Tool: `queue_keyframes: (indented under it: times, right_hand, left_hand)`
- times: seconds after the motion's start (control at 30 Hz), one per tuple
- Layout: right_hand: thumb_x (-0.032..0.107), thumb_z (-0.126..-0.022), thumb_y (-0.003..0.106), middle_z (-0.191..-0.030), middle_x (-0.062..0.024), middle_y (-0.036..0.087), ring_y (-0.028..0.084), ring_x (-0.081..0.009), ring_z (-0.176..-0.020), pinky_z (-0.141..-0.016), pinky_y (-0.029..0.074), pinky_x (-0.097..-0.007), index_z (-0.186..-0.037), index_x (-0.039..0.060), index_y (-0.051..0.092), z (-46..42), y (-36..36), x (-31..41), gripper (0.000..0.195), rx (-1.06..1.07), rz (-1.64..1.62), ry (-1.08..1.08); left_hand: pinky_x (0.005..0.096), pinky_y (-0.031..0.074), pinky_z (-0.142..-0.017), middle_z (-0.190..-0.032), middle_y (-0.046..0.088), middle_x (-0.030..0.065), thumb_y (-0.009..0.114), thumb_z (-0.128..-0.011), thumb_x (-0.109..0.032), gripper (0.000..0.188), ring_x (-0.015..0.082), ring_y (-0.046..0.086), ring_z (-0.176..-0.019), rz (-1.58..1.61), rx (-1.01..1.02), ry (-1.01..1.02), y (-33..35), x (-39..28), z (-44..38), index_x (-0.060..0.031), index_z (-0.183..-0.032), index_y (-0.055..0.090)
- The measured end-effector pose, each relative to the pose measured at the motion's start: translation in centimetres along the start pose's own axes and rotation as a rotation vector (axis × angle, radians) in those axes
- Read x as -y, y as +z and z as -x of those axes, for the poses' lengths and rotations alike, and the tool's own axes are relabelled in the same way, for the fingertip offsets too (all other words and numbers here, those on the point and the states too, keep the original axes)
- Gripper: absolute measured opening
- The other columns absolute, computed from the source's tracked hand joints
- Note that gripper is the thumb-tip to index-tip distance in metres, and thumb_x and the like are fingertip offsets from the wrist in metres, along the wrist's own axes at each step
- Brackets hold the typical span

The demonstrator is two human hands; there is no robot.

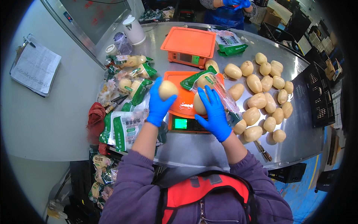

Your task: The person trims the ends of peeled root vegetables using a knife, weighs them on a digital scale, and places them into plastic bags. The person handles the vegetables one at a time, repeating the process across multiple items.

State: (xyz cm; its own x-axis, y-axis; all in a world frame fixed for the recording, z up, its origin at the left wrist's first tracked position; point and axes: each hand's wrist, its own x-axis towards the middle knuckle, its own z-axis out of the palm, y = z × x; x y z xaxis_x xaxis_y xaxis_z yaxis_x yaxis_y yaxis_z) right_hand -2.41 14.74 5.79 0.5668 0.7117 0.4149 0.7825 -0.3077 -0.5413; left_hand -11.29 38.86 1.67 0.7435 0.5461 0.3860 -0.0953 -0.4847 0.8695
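Note:
My left hand (160,102), in a blue glove, holds a peeled, pale round vegetable, perhaps a potato (168,90), over the left part of an orange weighing scale's tray (179,98). Gloved in blue too, my right hand (212,113) lies with fingers spread on another pale vegetable (199,103) and the edge of a clear plastic bag with a green band (193,81). That bag lies across the tray's right side and seems to contain a vegetable. The lit scale display (180,123) faces me. Many loose peeled vegetables (256,101) lie to the right.
A second orange scale (190,42) stands behind. Filled bags (131,84), flat printed bags (125,130) and a red cloth (96,117) are at left. A knife (263,151) lies near the front edge. A black crate (316,95) stands right. Another person (226,14) is across the table.

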Motion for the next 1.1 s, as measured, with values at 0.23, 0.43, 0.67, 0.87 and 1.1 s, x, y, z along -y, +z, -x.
queue_keyframes:
  times: [0.23, 0.43, 0.67, 0.87, 1.1]
  right_hand:
    - [0.011, -0.082, 0.075, -0.143, -0.0199, 0.055, 0.052, -0.0399, -0.133, -0.111, 0.042, -0.0466, -0.144, 0.0053, 0.053, 3.5, -1.0, 3.2, 0.066, -0.122, -0.21, -0.069]
    - [0.009, -0.084, 0.073, -0.129, -0.0149, 0.065, 0.062, -0.0345, -0.118, -0.099, 0.05, -0.0427, -0.137, 0.0094, 0.061, 7.8, -0.6, 3.8, 0.054, 0.07, -0.319, -0.079]
    - [0.02, -0.089, 0.074, -0.135, -0.0123, 0.064, 0.061, -0.03, -0.121, -0.103, 0.048, -0.0388, -0.143, 0.0121, 0.056, 10.7, 1.4, 2.0, 0.058, 0.276, -0.491, 0.022]
    - [0.028, -0.088, 0.079, -0.156, -0.0139, 0.038, 0.046, -0.0266, -0.137, -0.111, 0.042, -0.0419, -0.161, 0.0107, 0.023, 13.1, 2.2, 2.4, 0.093, 0.49, -1.118, 0.332]
    - [0.023, -0.079, 0.084, -0.151, -0.019, 0.045, 0.049, -0.0292, -0.136, -0.111, 0.044, -0.0424, -0.157, 0.0085, 0.031, 20.5, -1.8, -4.3, 0.096, 0.194, -0.777, 0.568]
  left_hand:
    - [0.0438, 0.049, -0.105, -0.14, 0.052, 0.0165, 0.067, -0.089, -0.014, 0.069, 0.03, 0.056, -0.125, 0.668, -0.335, -0.334, -7.8, -1.8, 7.9, -0.0033, -0.151, 0.037]
    - [0.0428, 0.046, -0.108, -0.14, 0.053, 0.0161, 0.066, -0.087, -0.012, 0.071, 0.0292, 0.056, -0.126, 0.643, -0.21, -0.61, -9.4, -0.5, 16.7, -0.0018, -0.151, 0.037]
    - [0.0402, 0.044, -0.11, -0.145, 0.049, 0.0162, 0.078, -0.085, -0.025, 0.085, 0.0267, 0.052, -0.13, 0.505, 0.176, -0.642, -3.8, -2.6, 21.4, 0.0001, -0.153, 0.033]
    - [0.0409, 0.036, -0.115, -0.159, 0.034, 0.0172, 0.071, -0.093, -0.026, 0.083, 0.0278, 0.04, -0.143, 0.496, 0.545, -0.524, 1.3, -5.9, 20.4, -0.0038, -0.159, 0.024]
    - [0.0322, 0.05, -0.101, -0.14, 0.057, 0.0131, 0.066, -0.097, -0.013, 0.054, 0.0192, 0.06, -0.119, 0.299, 0.489, -0.434, 2.5, -6.7, 15.9, -0.0059, -0.147, 0.049]
